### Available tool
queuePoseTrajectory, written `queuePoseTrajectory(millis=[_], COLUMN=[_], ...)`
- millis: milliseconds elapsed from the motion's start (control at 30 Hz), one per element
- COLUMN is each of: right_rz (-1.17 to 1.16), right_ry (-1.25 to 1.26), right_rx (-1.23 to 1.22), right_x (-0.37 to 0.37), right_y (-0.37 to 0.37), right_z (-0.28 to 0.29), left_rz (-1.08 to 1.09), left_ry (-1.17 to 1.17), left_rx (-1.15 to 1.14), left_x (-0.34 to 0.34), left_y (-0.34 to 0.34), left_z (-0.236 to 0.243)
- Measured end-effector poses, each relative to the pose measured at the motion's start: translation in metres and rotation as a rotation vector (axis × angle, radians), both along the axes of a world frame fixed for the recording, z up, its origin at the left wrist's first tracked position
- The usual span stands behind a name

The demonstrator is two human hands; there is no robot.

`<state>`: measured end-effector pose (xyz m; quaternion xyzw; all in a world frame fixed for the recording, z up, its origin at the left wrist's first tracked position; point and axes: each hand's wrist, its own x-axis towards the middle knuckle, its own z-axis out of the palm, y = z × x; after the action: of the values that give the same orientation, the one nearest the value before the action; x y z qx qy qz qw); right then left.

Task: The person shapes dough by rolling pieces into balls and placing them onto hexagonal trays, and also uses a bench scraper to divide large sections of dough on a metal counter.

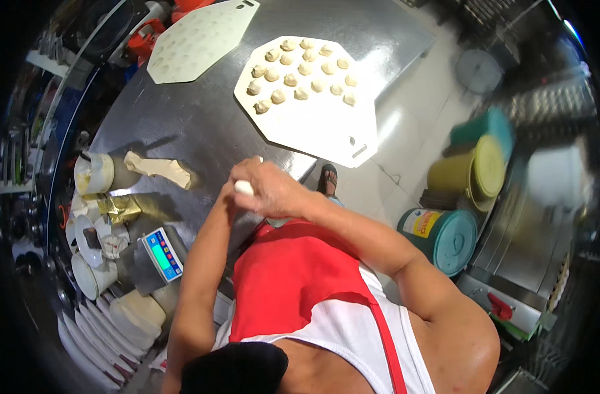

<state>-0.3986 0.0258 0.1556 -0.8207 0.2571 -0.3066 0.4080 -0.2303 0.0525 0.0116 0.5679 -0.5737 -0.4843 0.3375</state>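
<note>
Both my hands are brought together above the near edge of the steel table. My right hand (pixel 278 191) is closed over my left hand (pixel 236 176), which is partly hidden behind it. A smooth white piece of dough (pixel 244 188) bulges out between them, and a small pale bit shows at the far side of the fingers. Left of my hands, a long strip of dough (pixel 157 168) lies on the table. Beyond them, a white octagonal board (pixel 300 128) bears several small twisted dough balls (pixel 291 79) across its far half.
Another pale octagonal board (pixel 198 43), with round marks, lies at the far left. Along the left stand a white tub (pixel 96 174), a gold packet (pixel 120 208) and a digital scale (pixel 162 255). Yellow (pixel 487 172) and green buckets (pixel 448 243) stand to the right.
</note>
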Motion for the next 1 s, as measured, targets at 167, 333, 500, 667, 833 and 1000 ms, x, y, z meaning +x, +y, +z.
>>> queuePoseTrajectory(millis=[167,333,500,667,833,1000], right_rz=[-0.437,-0.376,-0.353,0.431,1.142,1.032], right_ry=[0.034,0.425,0.199,0.335,0.307,0.326], right_rx=[0.246,-0.098,0.054,0.677,0.791,0.381], right_x=[-0.108,-0.153,-0.111,-0.012,0.098,0.185], right_y=[-0.129,-0.182,-0.161,-0.119,-0.031,0.037], right_z=[-0.096,-0.132,-0.116,-0.061,0.050,0.096], left_rz=[0.177,0.591,0.993,1.204,1.206,1.277], left_ry=[-0.442,-0.185,-0.080,-0.043,0.357,0.507], left_rx=[0.316,0.497,0.447,-0.179,-1.186,-1.533], left_x=[-0.014,0.016,0.035,0.158,0.291,0.364], left_y=[0.010,0.142,0.138,0.068,0.001,0.037], left_z=[0.015,-0.036,0.022,0.129,0.291,0.380])
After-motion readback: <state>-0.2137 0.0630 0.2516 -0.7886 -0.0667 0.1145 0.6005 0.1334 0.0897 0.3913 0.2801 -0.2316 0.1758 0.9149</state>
